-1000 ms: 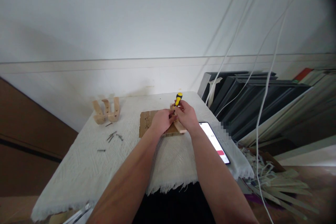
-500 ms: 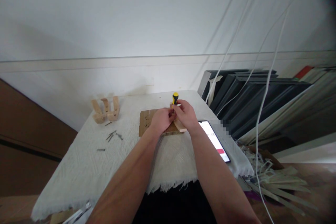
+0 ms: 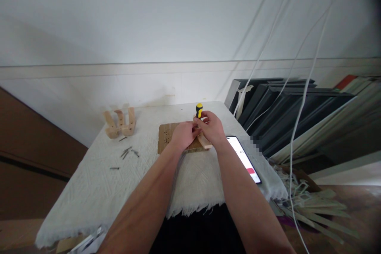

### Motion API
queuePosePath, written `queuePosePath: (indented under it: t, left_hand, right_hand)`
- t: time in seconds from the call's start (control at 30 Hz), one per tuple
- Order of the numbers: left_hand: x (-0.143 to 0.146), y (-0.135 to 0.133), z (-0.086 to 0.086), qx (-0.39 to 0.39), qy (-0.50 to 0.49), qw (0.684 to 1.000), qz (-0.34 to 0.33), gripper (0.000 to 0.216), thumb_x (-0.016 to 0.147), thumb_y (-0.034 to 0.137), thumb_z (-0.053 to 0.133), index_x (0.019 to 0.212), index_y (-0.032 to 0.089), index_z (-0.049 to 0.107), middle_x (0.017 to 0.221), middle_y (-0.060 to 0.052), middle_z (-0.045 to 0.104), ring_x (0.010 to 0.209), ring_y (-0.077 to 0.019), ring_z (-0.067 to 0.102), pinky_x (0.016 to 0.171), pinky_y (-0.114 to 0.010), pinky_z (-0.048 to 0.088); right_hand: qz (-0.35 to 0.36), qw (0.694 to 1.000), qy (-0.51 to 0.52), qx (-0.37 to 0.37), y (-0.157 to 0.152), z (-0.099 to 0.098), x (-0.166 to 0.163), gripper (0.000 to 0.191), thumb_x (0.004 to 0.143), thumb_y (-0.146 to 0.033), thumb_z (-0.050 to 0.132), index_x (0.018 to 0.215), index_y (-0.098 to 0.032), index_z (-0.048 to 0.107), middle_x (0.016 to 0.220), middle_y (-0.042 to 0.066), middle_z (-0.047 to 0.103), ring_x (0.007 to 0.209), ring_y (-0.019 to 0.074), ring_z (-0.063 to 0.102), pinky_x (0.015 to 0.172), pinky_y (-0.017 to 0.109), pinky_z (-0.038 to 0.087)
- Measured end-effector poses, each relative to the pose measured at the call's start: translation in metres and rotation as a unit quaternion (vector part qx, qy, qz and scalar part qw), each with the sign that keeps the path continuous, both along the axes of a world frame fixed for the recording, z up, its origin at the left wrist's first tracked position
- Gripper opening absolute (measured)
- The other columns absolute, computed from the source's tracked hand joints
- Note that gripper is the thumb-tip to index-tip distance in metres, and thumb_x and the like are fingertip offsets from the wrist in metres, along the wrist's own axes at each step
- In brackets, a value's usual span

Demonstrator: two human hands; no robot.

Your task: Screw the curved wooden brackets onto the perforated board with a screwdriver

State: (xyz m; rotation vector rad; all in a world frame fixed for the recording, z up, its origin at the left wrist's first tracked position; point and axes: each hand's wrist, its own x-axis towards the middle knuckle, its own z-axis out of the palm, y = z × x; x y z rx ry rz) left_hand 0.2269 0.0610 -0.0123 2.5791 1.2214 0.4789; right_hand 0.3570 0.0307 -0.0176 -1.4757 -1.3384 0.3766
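Note:
My right hand (image 3: 212, 129) is closed on a screwdriver with a yellow and black handle (image 3: 199, 110), which stands nearly upright, its tip hidden by my fingers. Beneath it lies a pale wooden piece (image 3: 204, 142), its near end showing below my right hand. My left hand (image 3: 182, 135) is closed at the wooden piece from the left, fingertips close to the screwdriver's shaft; its grip is partly hidden. Both hands are over a piece of brown cardboard (image 3: 164, 138) pocked with small holes.
Several wooden pieces (image 3: 128, 127) stand at the back left, with loose screws (image 3: 126, 152) in front of them. A lit phone (image 3: 244, 160) lies to the right of my right forearm. White cloth (image 3: 89, 190) covers the table against the wall. Dark panels (image 3: 285, 107) lean at the right behind hanging white cables.
The screwdriver handle has turned and risen very slightly, and the fingers of my right hand have shifted around it. My left hand stays in place.

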Motion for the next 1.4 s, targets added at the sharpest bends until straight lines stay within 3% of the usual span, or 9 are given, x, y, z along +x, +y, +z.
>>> queuePosePath:
  t: [0.17, 0.4, 0.57, 0.7, 0.8, 1.03, 1.13, 1.3, 1.4]
  left_hand:
    - [0.0001, -0.001, 0.0025, -0.012, 0.007, 1.0, -0.002, 0.039, 0.092, 0.045, 0.045, 0.103, 0.016, 0.07, 0.098, -0.012, 0.07, 0.09, -0.0221, 0.064, 0.079, -0.029, 0.046]
    - [-0.0004, 0.0027, -0.0038, 0.003, -0.008, 1.0, 0.001, 0.036, 0.091, 0.043, 0.048, 0.1, 0.017, 0.071, 0.095, -0.012, 0.07, 0.083, -0.0212, 0.065, 0.074, -0.029, 0.046]
    - [-0.0012, 0.0014, -0.0024, 0.01, -0.016, 1.0, -0.005, 0.035, 0.091, 0.042, 0.048, 0.098, 0.017, 0.07, 0.093, -0.01, 0.071, 0.081, -0.0207, 0.064, 0.073, -0.028, 0.046]
    - [-0.0015, 0.0012, -0.0019, 0.013, -0.017, 1.0, -0.007, 0.035, 0.091, 0.042, 0.048, 0.096, 0.016, 0.071, 0.094, -0.011, 0.071, 0.084, -0.0216, 0.064, 0.075, -0.029, 0.046]
    - [-0.0008, 0.0021, -0.003, 0.009, -0.015, 1.0, 0.0, 0.034, 0.09, 0.042, 0.05, 0.096, 0.016, 0.071, 0.094, -0.011, 0.071, 0.083, -0.0218, 0.065, 0.073, -0.029, 0.046]
    - [0.0001, 0.0011, -0.0032, -0.008, -0.003, 1.0, 0.025, 0.036, 0.09, 0.045, 0.049, 0.09, 0.015, 0.07, 0.091, -0.012, 0.071, 0.082, -0.0206, 0.065, 0.073, -0.028, 0.046]
    - [0.0001, 0.0012, -0.0036, -0.009, -0.005, 1.0, 0.026, 0.034, 0.089, 0.043, 0.051, 0.094, 0.015, 0.07, 0.092, -0.012, 0.071, 0.082, -0.0203, 0.065, 0.072, -0.027, 0.045]
    - [-0.0002, 0.0009, -0.0028, 0.001, -0.001, 1.0, 0.015, 0.036, 0.091, 0.044, 0.048, 0.092, 0.015, 0.071, 0.091, -0.011, 0.071, 0.081, -0.0209, 0.065, 0.072, -0.028, 0.046]
    - [-0.0007, 0.0007, -0.002, 0.007, -0.008, 1.0, 0.001, 0.038, 0.091, 0.045, 0.046, 0.095, 0.016, 0.07, 0.092, -0.011, 0.071, 0.082, -0.0206, 0.065, 0.073, -0.028, 0.046]
  right_hand:
    - [-0.008, 0.999, -0.047, 0.008, -0.0016, -0.0005, 0.0019, 0.028, 0.083, -0.043, 0.052, 0.089, -0.019, 0.066, 0.093, 0.007, 0.066, 0.081, 0.0178, 0.06, 0.077, 0.032, 0.046]
    - [-0.021, 0.998, -0.061, 0.006, 0.0013, 0.0012, 0.0015, 0.028, 0.075, -0.047, 0.063, 0.081, -0.02, 0.064, 0.076, 0.002, 0.061, 0.067, 0.0158, 0.054, 0.066, 0.029, 0.042]
    - [-0.014, 0.998, 0.047, -0.05, -0.0014, 0.001, -0.0001, 0.034, 0.072, -0.05, 0.064, 0.087, -0.02, 0.068, 0.056, -0.005, 0.052, 0.053, 0.0132, 0.047, 0.053, 0.026, 0.036]
    - [0.039, 0.994, 0.091, -0.035, -0.0029, 0.0008, -0.0014, 0.025, 0.074, -0.041, 0.06, 0.081, -0.019, 0.07, 0.066, -0.003, 0.062, 0.062, 0.0136, 0.055, 0.058, 0.025, 0.039]
    - [0.04, 0.996, 0.077, -0.03, -0.0034, 0.0022, -0.0012, 0.022, 0.074, -0.035, 0.059, 0.085, -0.02, 0.071, 0.067, -0.003, 0.063, 0.065, 0.0139, 0.057, 0.062, 0.026, 0.041]
    - [-0.015, 0.999, 0.02, -0.043, -0.0041, 0.0032, -0.0009, 0.028, 0.071, -0.045, 0.066, 0.084, -0.021, 0.064, 0.053, -0.008, 0.043, 0.051, 0.0118, 0.044, 0.051, 0.026, 0.032]
    - [-0.018, 0.999, 0.02, -0.046, -0.0015, 0.0, -0.0011, 0.03, 0.071, -0.047, 0.066, 0.084, -0.02, 0.062, 0.059, -0.006, 0.048, 0.054, 0.0126, 0.047, 0.053, 0.026, 0.035]
    - [-0.015, 1.0, 0.007, 0.017, 0.0035, -0.0048, 0.0008, 0.039, 0.07, -0.043, 0.067, 0.1, -0.019, 0.064, 0.092, 0.004, 0.06, 0.067, 0.0141, 0.051, 0.066, 0.03, 0.045]
    - [0.011, 0.999, 0.007, 0.035, 0.0024, -0.0033, 0.0018, 0.033, 0.075, -0.042, 0.062, 0.098, -0.019, 0.067, 0.099, 0.006, 0.063, 0.073, 0.0149, 0.054, 0.074, 0.032, 0.047]
